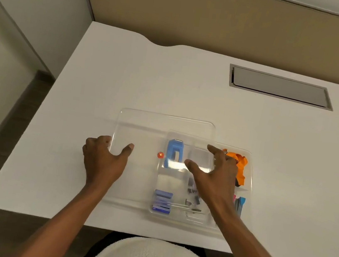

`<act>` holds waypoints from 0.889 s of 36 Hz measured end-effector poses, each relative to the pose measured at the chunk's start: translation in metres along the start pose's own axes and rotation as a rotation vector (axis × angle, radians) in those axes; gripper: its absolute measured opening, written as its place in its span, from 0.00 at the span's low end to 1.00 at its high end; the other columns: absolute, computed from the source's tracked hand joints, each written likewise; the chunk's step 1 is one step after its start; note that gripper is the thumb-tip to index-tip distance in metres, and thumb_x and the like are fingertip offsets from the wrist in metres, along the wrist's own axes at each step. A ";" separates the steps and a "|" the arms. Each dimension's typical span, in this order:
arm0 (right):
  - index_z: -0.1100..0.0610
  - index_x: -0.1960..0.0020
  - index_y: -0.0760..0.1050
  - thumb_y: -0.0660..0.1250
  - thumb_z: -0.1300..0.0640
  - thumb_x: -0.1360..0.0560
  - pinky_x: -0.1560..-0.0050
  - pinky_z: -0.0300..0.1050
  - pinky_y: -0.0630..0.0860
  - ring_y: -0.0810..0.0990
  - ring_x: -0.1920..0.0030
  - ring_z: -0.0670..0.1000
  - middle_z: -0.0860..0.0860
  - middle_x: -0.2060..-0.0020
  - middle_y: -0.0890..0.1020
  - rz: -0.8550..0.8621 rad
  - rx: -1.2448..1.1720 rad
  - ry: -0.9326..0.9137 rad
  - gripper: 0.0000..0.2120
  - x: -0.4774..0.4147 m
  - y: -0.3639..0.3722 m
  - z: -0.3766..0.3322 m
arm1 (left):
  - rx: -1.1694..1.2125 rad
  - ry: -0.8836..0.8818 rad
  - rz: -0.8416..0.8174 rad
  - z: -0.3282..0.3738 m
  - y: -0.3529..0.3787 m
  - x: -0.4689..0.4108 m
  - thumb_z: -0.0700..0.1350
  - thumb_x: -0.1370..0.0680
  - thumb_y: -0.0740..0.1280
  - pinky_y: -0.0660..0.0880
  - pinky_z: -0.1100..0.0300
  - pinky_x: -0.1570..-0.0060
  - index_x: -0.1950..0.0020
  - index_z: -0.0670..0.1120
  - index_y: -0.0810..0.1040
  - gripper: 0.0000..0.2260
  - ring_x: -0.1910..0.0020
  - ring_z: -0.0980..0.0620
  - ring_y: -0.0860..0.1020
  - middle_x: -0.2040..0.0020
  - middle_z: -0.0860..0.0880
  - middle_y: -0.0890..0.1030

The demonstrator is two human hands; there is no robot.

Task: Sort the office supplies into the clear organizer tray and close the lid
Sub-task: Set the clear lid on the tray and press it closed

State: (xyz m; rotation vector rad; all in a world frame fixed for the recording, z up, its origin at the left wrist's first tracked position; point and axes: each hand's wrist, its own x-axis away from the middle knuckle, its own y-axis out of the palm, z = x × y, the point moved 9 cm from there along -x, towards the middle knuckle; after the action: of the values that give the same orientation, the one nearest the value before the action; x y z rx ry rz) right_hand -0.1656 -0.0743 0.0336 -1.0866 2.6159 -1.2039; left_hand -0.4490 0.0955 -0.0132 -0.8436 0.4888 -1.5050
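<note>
Clear lid (141, 137) half over tray (247, 196), shifted left, on white counter (191, 88). Left hand (103, 158) – grip clamped on lid's left edge, thumb on top. Right hand (214, 174) – fingers spread, flat on lid above tray. Blue stapler (173, 154), orange strap (240, 166) inside tray.

One clear tray (250, 172); one clear lid (143, 120); one blue stapler (174, 154); one orange lanyard (240, 166); one red bead (160, 155); two hands: left (103, 160), right (214, 176).
</note>
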 end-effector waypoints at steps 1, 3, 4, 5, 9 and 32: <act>0.47 0.27 0.71 0.78 0.41 0.30 0.32 0.57 0.72 0.70 0.30 0.56 0.52 0.31 0.71 0.022 0.001 0.012 0.35 -0.003 -0.011 0.011 | 0.003 0.031 -0.019 0.009 0.009 0.008 0.61 0.28 0.76 0.76 0.45 0.38 0.33 0.44 0.77 0.31 0.36 0.43 0.73 0.38 0.45 0.74; 0.47 0.28 0.72 0.78 0.40 0.31 0.34 0.57 0.75 0.72 0.32 0.56 0.53 0.34 0.73 0.045 0.005 0.046 0.36 -0.007 -0.028 0.033 | -0.006 0.090 -0.052 0.024 0.025 0.022 0.60 0.28 0.76 0.77 0.47 0.41 0.33 0.44 0.76 0.30 0.38 0.44 0.75 0.39 0.45 0.74; 0.47 0.28 0.72 0.78 0.40 0.32 0.35 0.57 0.75 0.73 0.33 0.57 0.53 0.37 0.73 0.049 0.004 0.067 0.36 -0.009 -0.036 0.045 | -0.014 0.108 -0.068 0.030 0.033 0.029 0.59 0.28 0.76 0.78 0.47 0.42 0.33 0.44 0.76 0.30 0.38 0.44 0.75 0.39 0.45 0.74; 0.47 0.29 0.72 0.77 0.38 0.33 0.36 0.57 0.76 0.73 0.34 0.57 0.53 0.38 0.74 0.053 0.003 0.082 0.36 -0.010 -0.042 0.055 | -0.024 0.118 -0.082 0.035 0.041 0.035 0.59 0.27 0.76 0.78 0.48 0.42 0.32 0.44 0.76 0.30 0.38 0.43 0.75 0.39 0.45 0.74; 0.45 0.30 0.73 0.77 0.37 0.34 0.38 0.56 0.77 0.74 0.34 0.57 0.51 0.40 0.73 0.084 0.017 0.093 0.35 -0.011 -0.062 0.084 | -0.052 0.147 -0.144 0.051 0.068 0.060 0.59 0.26 0.75 0.78 0.50 0.42 0.29 0.44 0.73 0.32 0.34 0.44 0.74 0.35 0.45 0.74; 0.51 0.24 0.64 0.67 0.38 0.24 0.46 0.58 0.82 0.70 0.31 0.61 0.60 0.28 0.67 0.039 0.409 -0.165 0.33 -0.016 -0.046 0.140 | -0.432 0.380 -0.219 0.058 0.113 0.089 0.66 0.21 0.59 0.82 0.53 0.52 0.28 0.41 0.72 0.33 0.43 0.46 0.79 0.41 0.44 0.80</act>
State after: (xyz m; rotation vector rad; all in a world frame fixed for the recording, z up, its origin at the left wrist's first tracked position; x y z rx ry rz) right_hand -0.0808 -0.1744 -0.0351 -0.9992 2.1296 -1.4812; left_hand -0.3269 0.0039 -0.0401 -0.9667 1.0578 -1.8051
